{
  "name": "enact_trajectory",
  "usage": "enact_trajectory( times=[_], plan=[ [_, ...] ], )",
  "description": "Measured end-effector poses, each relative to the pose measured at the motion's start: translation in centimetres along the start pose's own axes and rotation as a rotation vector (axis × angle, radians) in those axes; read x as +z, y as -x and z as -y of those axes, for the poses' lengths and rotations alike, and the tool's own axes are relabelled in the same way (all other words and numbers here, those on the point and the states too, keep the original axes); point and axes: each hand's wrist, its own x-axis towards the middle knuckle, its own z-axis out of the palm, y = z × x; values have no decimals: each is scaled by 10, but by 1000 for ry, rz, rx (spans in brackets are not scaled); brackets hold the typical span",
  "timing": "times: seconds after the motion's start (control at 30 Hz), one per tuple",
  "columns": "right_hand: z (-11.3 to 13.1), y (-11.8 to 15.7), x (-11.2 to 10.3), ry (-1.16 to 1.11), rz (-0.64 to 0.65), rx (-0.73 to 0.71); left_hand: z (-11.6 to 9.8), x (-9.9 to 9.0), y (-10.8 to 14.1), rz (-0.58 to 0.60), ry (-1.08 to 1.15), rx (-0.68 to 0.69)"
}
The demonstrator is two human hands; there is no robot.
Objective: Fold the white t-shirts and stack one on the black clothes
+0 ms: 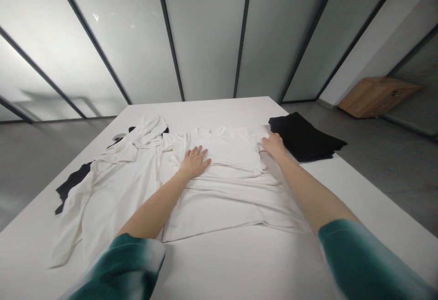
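one white t-shirt (pixel 232 151) lies spread on the pale worktop (pixel 219 270), its neckline at the far end and its hem nearest the person, with creases running across its lower half. the hands are well apart from each other. the left hand (pixel 195 161) rests palm down on the left part of the t-shirt, flat, with fingers spread. the right hand (pixel 273 144) is at the t-shirt's right sleeve, fingers bent over the cloth; whether they pinch it, i cannot tell. to the left of the t-shirt, and touching it, a white long-sleeved garment (pixel 116 195) lies loosely, bunched at its far end, with dark cloth (pixel 77 182) showing from under its outer edge. to the right of the t-shirt, just beyond the right hand, black cloth (pixel 304 138) lies flat in a pile. beyond the t-shirt, past the worktop, stand frosted panels (pixel 208 39); well off to its right is a wooden cabinet (pixel 372 97).
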Motion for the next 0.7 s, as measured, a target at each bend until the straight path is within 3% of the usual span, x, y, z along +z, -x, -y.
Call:
enact_trajectory(
  times=[0.13, 0.37, 0.5, 0.7],
  plan=[
    [-3, -22, 1, -10, 129, 147, -1, 0, 1, -14, 7, 2],
    [0, -39, 4, -56, 135, 293, -2, 1, 1, -29, 26, 12],
    [-6, -51, 3, -72, 173, 265, -1, 5, 0, -38, 35, 21],
    [-13, -60, -16, -170, 41, 176, 1, 4, -4, -128, 82, 37]
  ],
)
